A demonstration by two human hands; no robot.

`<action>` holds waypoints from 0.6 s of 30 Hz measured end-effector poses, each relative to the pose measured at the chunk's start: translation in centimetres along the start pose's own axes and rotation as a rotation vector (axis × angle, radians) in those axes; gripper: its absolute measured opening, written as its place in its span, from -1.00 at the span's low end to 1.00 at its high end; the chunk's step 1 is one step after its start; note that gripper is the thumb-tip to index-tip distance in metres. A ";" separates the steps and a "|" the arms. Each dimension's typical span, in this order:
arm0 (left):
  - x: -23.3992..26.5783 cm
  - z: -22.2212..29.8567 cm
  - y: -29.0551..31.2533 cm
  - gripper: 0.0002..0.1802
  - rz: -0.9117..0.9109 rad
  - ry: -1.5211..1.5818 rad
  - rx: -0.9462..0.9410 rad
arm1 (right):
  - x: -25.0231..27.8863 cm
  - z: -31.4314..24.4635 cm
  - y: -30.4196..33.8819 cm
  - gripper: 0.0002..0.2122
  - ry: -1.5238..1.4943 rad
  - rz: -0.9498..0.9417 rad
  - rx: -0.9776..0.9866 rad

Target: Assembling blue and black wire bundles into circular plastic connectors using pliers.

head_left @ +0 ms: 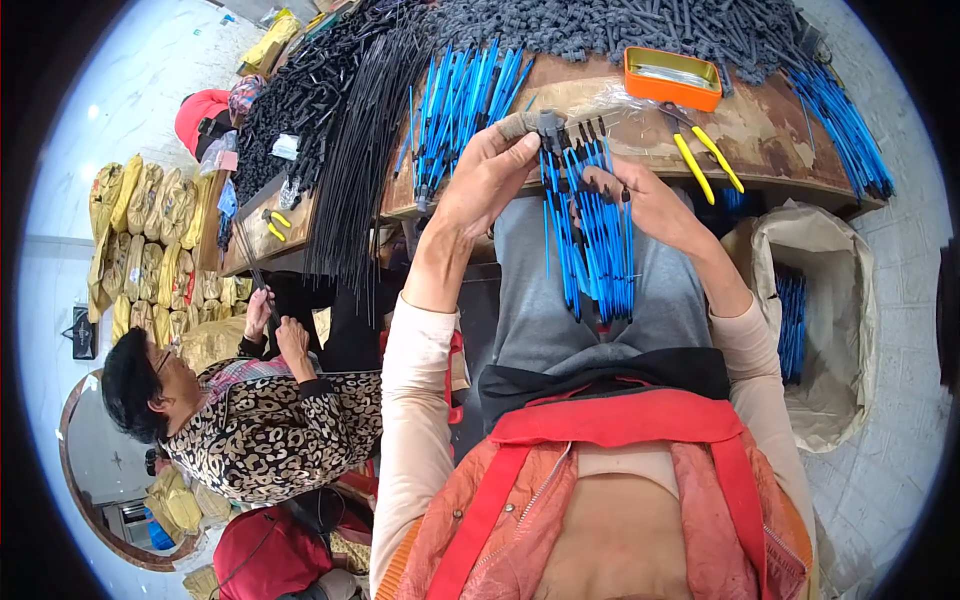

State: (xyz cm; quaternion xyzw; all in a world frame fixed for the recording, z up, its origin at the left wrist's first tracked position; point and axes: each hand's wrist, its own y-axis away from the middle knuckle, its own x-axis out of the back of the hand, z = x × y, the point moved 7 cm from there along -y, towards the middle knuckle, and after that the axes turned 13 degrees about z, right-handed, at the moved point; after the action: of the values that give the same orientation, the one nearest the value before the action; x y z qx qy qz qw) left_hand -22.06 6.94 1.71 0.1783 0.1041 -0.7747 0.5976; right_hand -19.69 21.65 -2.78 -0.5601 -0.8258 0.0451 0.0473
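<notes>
A: Where is the blue rod bundle [605,245]?

B: Hanging above the grey trousers [520,290], just at the table's near edge. The left hand [485,180] pinches its grey top fitting; the right hand's [655,205] fingers curl against the rods, but I can't tell how firmly.

A: And the table [800,150]?

B: Scuffed brown wood. Yellow-handled pliers [692,165] lie to the right, an orange tin [680,98] beyond them. Grey plastic parts [620,30] heap along the far side; thin black rods [350,150] spread on the left.

A: Around it?

B: On the right, a paper-lined bin [845,300] with more blue rods inside. On the left, a co-worker [270,430] in a patterned jacket, wrapped yellowish packages [145,200] stacked by the pale wall, and a round mirror [110,470] nearer.
</notes>
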 end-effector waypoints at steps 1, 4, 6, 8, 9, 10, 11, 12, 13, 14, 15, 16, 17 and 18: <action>0.0 0.0 0.0 -0.65 -0.017 0.004 -0.009 | 0.0 0.0 0.1 -0.80 -0.002 0.004 -0.001; 0.2 -0.1 0.2 -0.64 -0.057 0.032 0.000 | 0.0 -0.4 0.4 -0.81 0.004 0.026 0.005; 0.3 -0.1 0.6 -0.64 -0.079 0.057 0.019 | -0.9 -1.1 0.9 -0.80 -0.118 -0.059 -0.013; 0.0 0.0 0.8 -0.63 -0.088 0.092 0.036 | -0.7 -0.9 0.7 -0.79 -0.032 -0.081 0.083; -0.4 0.2 0.9 -0.62 -0.113 0.121 0.053 | -0.4 -0.9 0.9 -0.79 -0.011 -0.072 0.088; -0.4 0.2 1.1 -0.62 -0.113 0.119 0.055 | -0.6 -1.3 0.8 -0.78 0.009 -0.067 0.095; -0.3 0.4 1.1 -0.61 -0.115 0.129 0.047 | -0.7 -1.2 0.7 -0.78 0.006 -0.066 0.095; -0.3 0.5 1.2 -0.60 -0.118 0.138 0.040 | -1.1 -0.8 0.6 -0.77 -0.042 -0.103 0.047; -0.2 0.4 1.3 -0.60 -0.118 0.136 0.042 | -1.5 -0.6 0.6 -0.76 -0.091 -0.139 -0.002; -0.2 0.4 1.5 -0.60 -0.151 0.152 0.023 | -1.7 -0.8 0.6 -0.76 -0.093 -0.137 -0.002; -0.2 0.6 1.6 -0.60 -0.183 0.167 0.004 | -2.0 -1.3 0.8 -0.75 -0.138 -0.133 0.004; -0.2 0.7 1.6 -0.60 -0.184 0.166 0.008 | -2.2 -1.8 1.0 -0.75 -0.183 -0.128 0.009; -0.1 0.7 1.6 -0.61 -0.177 0.148 0.038 | -1.8 -2.1 1.0 -0.75 -0.015 -0.050 0.049; 0.0 0.6 1.6 -0.61 -0.171 0.129 0.068 | -1.8 -2.5 1.2 -0.75 -0.018 -0.047 0.047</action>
State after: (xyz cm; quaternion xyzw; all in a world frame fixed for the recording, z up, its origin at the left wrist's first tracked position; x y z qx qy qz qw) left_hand -20.63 6.33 2.35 0.2385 0.1310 -0.8128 0.5151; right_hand -17.57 20.48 -0.50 -0.5387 -0.8380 0.0683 0.0539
